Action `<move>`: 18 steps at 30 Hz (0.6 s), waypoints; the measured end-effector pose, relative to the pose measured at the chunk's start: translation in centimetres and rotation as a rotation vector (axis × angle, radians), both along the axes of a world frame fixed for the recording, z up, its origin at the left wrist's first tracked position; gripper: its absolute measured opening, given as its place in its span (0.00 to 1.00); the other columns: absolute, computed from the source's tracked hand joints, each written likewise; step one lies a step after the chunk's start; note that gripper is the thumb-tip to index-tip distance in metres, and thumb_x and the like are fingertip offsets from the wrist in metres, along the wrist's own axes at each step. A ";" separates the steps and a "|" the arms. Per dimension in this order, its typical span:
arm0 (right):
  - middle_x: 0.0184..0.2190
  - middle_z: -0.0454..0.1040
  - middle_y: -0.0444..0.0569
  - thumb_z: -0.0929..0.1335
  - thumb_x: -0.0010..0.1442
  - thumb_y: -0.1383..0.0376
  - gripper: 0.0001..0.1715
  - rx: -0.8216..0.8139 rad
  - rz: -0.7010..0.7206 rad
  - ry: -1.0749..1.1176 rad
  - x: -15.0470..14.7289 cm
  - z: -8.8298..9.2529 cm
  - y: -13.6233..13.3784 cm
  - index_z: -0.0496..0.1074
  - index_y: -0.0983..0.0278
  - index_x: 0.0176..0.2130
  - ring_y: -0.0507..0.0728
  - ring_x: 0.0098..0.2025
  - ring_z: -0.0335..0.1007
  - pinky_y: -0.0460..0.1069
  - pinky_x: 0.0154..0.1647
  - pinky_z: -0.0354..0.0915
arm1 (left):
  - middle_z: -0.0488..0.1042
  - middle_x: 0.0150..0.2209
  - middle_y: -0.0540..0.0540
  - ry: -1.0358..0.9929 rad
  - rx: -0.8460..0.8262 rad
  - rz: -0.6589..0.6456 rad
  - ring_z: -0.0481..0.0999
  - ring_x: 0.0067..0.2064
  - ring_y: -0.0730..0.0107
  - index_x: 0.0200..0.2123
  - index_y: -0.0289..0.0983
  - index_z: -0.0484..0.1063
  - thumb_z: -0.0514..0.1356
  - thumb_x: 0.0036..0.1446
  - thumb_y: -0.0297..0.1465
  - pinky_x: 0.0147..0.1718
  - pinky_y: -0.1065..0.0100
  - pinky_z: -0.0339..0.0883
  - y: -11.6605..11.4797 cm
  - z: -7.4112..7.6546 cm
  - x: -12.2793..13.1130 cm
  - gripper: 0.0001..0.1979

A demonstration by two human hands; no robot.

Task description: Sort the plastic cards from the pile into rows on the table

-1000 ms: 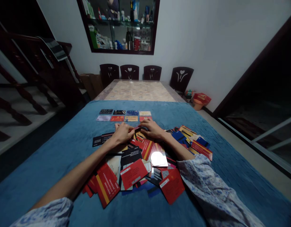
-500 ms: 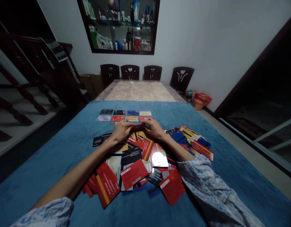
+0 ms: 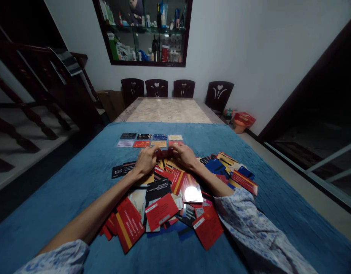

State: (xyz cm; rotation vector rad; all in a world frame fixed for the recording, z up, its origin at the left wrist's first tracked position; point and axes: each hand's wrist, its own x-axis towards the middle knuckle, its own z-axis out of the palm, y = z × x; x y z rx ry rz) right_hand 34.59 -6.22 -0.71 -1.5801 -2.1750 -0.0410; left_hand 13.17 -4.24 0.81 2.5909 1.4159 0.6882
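Both my hands meet at the far side of a heap of plastic cards point(image 3: 169, 205) on a blue cloth point(image 3: 64, 198). My left hand point(image 3: 146, 160) and my right hand point(image 3: 184, 155) are closed on the two ends of one red card point(image 3: 164, 153), held between them just above the heap. Beyond my hands, two neat rows of cards point(image 3: 149, 140) lie flat on the cloth. Two dark cards point(image 3: 122, 169) lie apart, left of my left wrist.
The cloth covers the near part of a long table; its bare marbled top point(image 3: 168, 110) runs on to several dark chairs point(image 3: 156, 87) by the wall. A glass cabinet point(image 3: 146, 30) hangs above them. A staircase point(image 3: 35, 95) stands to the left, a red bin point(image 3: 243, 120) to the right.
Both hands have lifted the red card slightly and moved it a little away from me, toward the neat rows. The heap has not moved.
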 end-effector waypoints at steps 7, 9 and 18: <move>0.51 0.77 0.52 0.66 0.62 0.68 0.27 -0.041 0.049 -0.017 0.3 -0.1 0.1 0.69 0.58 0.60 0.60 0.50 0.71 0.52 0.51 0.64 | 0.79 0.41 0.42 0.042 -0.046 0.003 0.75 0.44 0.55 0.53 0.38 0.71 0.52 0.58 0.22 0.46 0.59 0.65 -0.1 0.1 -0.1 0.21; 0.53 0.76 0.54 0.66 0.62 0.68 0.30 -0.068 0.035 -0.056 0.1 0.0 0.0 0.67 0.58 0.63 0.62 0.53 0.69 0.54 0.52 0.63 | 0.79 0.42 0.42 0.057 -0.057 0.015 0.75 0.46 0.53 0.55 0.39 0.69 0.53 0.58 0.23 0.47 0.58 0.65 -0.3 0.1 0.1 0.22; 0.55 0.71 0.59 0.64 0.62 0.68 0.34 -0.092 0.005 -0.135 -0.3 0.8 -0.4 0.63 0.60 0.66 0.66 0.56 0.60 0.57 0.51 0.61 | 0.77 0.50 0.38 0.082 -0.065 0.029 0.72 0.51 0.49 0.58 0.39 0.66 0.52 0.57 0.23 0.49 0.53 0.61 -0.5 -0.2 0.4 0.24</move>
